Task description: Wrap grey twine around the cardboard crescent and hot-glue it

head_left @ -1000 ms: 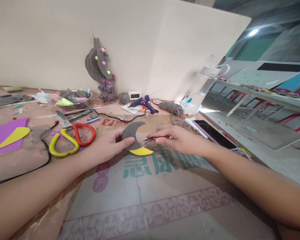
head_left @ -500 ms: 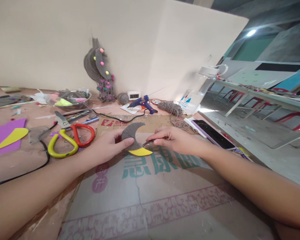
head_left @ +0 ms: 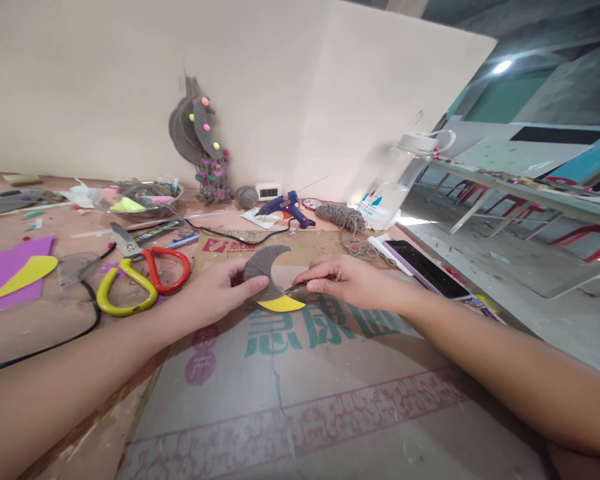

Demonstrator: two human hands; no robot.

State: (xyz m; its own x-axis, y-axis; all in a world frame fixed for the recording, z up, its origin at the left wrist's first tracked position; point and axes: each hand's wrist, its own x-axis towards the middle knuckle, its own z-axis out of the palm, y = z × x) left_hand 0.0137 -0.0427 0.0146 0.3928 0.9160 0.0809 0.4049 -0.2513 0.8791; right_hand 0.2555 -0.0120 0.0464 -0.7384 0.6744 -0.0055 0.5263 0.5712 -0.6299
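A yellow crescent moon [head_left: 281, 304], mostly wrapped in grey yarn [head_left: 260, 263], is pinched by its outer curve in my left hand [head_left: 235, 283]. Bare yellow shows only at its lower tip. My right hand [head_left: 343, 277] is closed on slim metal tweezers [head_left: 295, 289], whose points touch the crescent's inner edge where the wrapping ends. Both hands are above a cardboard sheet [head_left: 230, 393] with green and purple print.
Scissors [head_left: 153, 280] with red and yellow handles lie at left, beside purple and yellow sheets [head_left: 25, 270]. Behind are a blue glue gun [head_left: 286, 205], a grey yarn skein [head_left: 343, 217], a small clock [head_left: 267, 191] and a water bottle [head_left: 393, 183]. A phone [head_left: 427, 268] lies right.
The tweezers' angle at the crescent's inner edge has shifted slightly. Otherwise both hands and the crescent stay almost where they were.
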